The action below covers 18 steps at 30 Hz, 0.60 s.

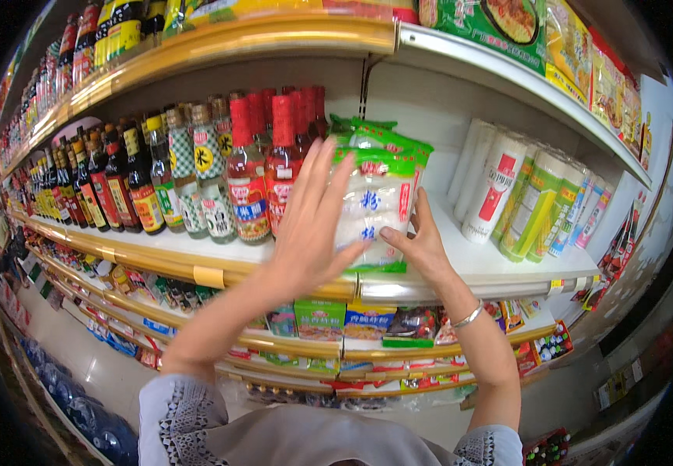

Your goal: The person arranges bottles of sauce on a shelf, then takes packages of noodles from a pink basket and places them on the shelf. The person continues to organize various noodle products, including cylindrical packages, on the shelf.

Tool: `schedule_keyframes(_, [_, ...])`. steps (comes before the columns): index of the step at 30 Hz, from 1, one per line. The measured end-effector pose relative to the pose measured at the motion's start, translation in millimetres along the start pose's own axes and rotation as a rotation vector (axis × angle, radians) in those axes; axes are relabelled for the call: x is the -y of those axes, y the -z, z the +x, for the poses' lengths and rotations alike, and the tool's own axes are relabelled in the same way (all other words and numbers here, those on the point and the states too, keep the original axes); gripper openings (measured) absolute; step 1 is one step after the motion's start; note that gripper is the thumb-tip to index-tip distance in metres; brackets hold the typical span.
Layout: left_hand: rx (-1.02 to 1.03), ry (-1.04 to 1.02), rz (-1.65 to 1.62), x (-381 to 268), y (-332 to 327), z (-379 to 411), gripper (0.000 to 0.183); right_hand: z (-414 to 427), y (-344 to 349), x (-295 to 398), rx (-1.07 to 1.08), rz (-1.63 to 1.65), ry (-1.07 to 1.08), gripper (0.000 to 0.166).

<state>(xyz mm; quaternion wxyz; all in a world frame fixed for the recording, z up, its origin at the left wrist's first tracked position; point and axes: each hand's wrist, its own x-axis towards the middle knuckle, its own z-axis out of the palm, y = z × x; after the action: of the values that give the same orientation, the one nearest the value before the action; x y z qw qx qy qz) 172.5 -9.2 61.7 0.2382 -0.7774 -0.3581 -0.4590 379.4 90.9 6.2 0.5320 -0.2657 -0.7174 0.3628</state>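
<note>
Several green-topped clear plastic food packets (371, 204) stand upright, one behind another, on the white shelf (459, 268). My left hand (313, 215) is at the left side of the front packet, palm towards it, its fingers extended and slightly blurred; whether it touches the packet I cannot tell. My right hand (421, 236) is at the packets' right edge, thumb on the front one's lower face and fingers around the side. Red-capped glass bottles (247, 192) stand just left of the packets, partly behind my left hand.
Left along the shelf runs a row of sauce and vinegar bottles (115, 186). Wrapped cylindrical packs (493, 186) stand at the right. A yellow-edged upper shelf (290, 32) holds bottles and bags above. Lower shelves carry boxes (320, 319) and packets. Large water bottles (80, 408) line the floor.
</note>
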Motion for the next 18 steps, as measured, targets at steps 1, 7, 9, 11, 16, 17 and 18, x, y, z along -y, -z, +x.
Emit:
schedule_keyframes(1, [-0.052, 0.060, -0.039, -7, 5, -20, 0.100, 2, -4, 8, -0.010, 0.066, 0.003, 0.117])
schedule_keyframes(7, [0.074, 0.317, -0.241, -4, -22, -71, 0.097, 2, -31, 16, 0.025, 0.095, 0.158, 0.108])
schedule_keyframes(9, [0.099, 0.252, -0.158, -5, -23, -70, 0.095, 3, -37, 15, 0.032, 0.019, 0.276, 0.103])
schedule_keyframes(11, [0.127, 0.264, -0.116, 1, -25, -72, 0.093, 6, -35, 16, 0.096, 0.064, 0.160, 0.100])
schedule_keyframes(16, [0.114, 0.297, -0.127, 7, -23, -67, 0.091, 3, -18, -2, 0.163, 0.026, 0.160, 0.096])
schedule_keyframes(17, [0.123, 0.313, -0.132, 9, -21, -63, 0.090, 5, -20, -1, 0.162, 0.033, 0.167, 0.096])
schedule_keyframes(18, [0.135, 0.331, -0.152, 10, -23, -62, 0.090, 4, -22, -1, 0.156, 0.032, 0.162, 0.096])
